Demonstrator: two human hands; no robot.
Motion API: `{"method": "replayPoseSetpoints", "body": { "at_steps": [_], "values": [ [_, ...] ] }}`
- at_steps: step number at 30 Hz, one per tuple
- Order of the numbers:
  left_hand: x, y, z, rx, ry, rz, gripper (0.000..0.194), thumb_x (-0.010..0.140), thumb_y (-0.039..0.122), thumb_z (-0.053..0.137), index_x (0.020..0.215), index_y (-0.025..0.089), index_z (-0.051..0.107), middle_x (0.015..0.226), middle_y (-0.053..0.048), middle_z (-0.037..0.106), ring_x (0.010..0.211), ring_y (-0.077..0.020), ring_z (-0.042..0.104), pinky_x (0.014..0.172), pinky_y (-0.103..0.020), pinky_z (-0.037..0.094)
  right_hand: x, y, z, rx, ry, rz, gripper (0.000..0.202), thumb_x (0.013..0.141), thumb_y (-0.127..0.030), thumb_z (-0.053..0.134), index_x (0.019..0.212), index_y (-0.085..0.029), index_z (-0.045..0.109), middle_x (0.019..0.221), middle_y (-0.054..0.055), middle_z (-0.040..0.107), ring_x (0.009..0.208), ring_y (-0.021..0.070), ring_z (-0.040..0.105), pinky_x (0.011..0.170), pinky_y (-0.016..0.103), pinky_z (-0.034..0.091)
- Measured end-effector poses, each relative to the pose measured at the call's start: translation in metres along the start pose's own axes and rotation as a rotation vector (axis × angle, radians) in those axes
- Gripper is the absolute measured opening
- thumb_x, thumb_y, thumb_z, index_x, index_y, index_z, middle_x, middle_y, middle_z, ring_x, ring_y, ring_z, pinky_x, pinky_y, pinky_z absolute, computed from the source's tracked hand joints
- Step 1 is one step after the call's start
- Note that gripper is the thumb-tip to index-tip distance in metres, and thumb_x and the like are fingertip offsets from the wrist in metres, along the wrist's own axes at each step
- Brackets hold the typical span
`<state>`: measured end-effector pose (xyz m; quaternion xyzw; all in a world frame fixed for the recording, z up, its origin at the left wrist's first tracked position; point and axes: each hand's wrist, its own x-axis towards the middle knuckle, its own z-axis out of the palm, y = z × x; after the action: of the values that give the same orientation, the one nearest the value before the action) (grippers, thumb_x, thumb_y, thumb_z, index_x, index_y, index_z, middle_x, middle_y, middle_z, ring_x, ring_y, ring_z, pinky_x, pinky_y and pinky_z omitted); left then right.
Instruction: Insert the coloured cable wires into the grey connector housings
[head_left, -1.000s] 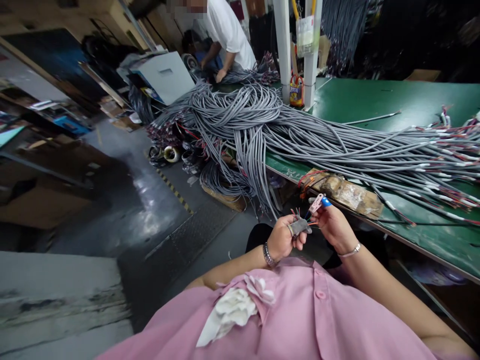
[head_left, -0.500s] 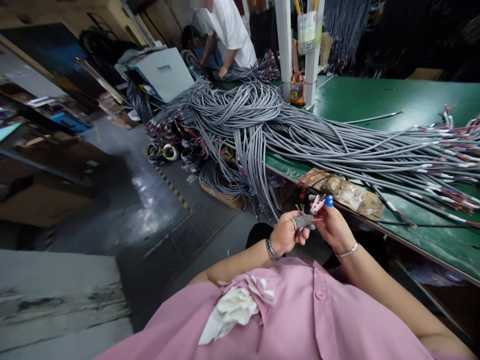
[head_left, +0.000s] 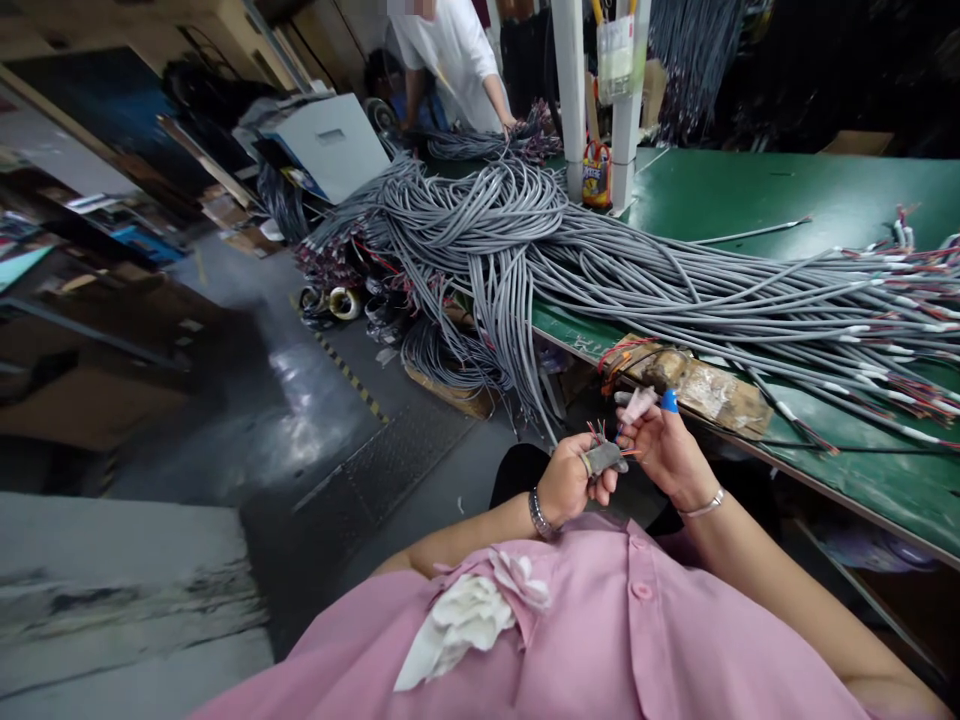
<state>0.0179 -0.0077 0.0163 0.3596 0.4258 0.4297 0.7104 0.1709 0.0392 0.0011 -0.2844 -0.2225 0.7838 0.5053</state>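
My left hand is closed around a short grey cable end, with thin coloured wires fanning out of it. Fingertip covers, grey in tone, show on that hand. Just to the right, my right hand has its fingers bent together around a small pale pink tool, whose exact shape is blurred. A blue cover sits on the right thumb. The right fingertips are close to the coloured wires; whether they touch them is too small to tell.
Many grey cables lie across the green table and hang over its edge. A taped cardboard piece lies at the near edge. Beyond the cables, a person in a white shirt handles more cables. White posts rise from the table.
My right hand has moved slightly right, away from my left hand, with the pink tool turned. The other person's hand has shifted right along the far cables.
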Motion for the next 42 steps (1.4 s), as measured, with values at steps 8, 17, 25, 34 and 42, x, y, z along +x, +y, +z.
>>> {"method": "replayPoseSetpoints", "body": {
  "at_steps": [8,17,25,34,42],
  "values": [
    [0.002,0.004,0.009,-0.077,0.089,0.087,0.029,0.078,0.04,0.063,0.072,0.013,0.057,0.05,0.0,0.059,0.032,-0.0071,0.047,0.032,-0.017,0.024,-0.003,0.008,0.002,-0.129,0.147,-0.146,0.029,0.08,-0.048,0.065,0.084,-0.019,0.067,0.072,0.001,0.061,0.059,0.0111,0.052,0.057,0.025,0.045],
    [0.009,0.003,0.011,-0.083,0.092,0.064,0.027,0.078,0.038,0.063,0.072,0.012,0.057,0.05,0.0,0.058,0.032,-0.0072,0.047,0.032,-0.017,0.023,0.004,0.009,-0.004,-0.271,0.148,-0.217,0.042,0.081,-0.061,0.057,0.076,-0.02,0.064,0.069,0.001,0.058,0.058,0.0126,0.049,0.056,0.027,0.042],
    [0.015,-0.002,0.01,-0.05,0.103,0.037,0.031,0.075,0.042,0.064,0.072,0.013,0.056,0.05,0.0,0.058,0.032,-0.0076,0.047,0.032,-0.018,0.023,0.01,0.007,0.003,-0.11,0.118,-0.183,0.04,0.076,-0.059,0.064,0.078,-0.019,0.067,0.072,0.004,0.064,0.063,0.0152,0.055,0.061,0.03,0.046],
    [0.006,-0.008,0.0,0.029,0.069,0.052,0.03,0.078,0.042,0.061,0.072,0.014,0.056,0.051,0.0,0.059,0.033,-0.008,0.049,0.033,-0.018,0.023,-0.003,0.0,-0.011,-0.141,-0.041,0.101,0.05,0.078,-0.069,0.052,0.082,-0.02,0.066,0.077,0.004,0.065,0.064,0.014,0.058,0.061,0.027,0.049],
    [-0.005,-0.012,-0.007,0.295,-0.007,-0.002,0.037,0.078,0.049,0.061,0.074,0.012,0.059,0.056,-0.002,0.061,0.038,-0.0079,0.053,0.037,-0.017,0.032,-0.012,-0.016,-0.02,-0.556,-0.214,0.202,0.026,0.073,-0.039,0.075,0.077,-0.015,0.065,0.068,0.001,0.063,0.058,0.0096,0.053,0.059,0.024,0.045]
  ]
}}
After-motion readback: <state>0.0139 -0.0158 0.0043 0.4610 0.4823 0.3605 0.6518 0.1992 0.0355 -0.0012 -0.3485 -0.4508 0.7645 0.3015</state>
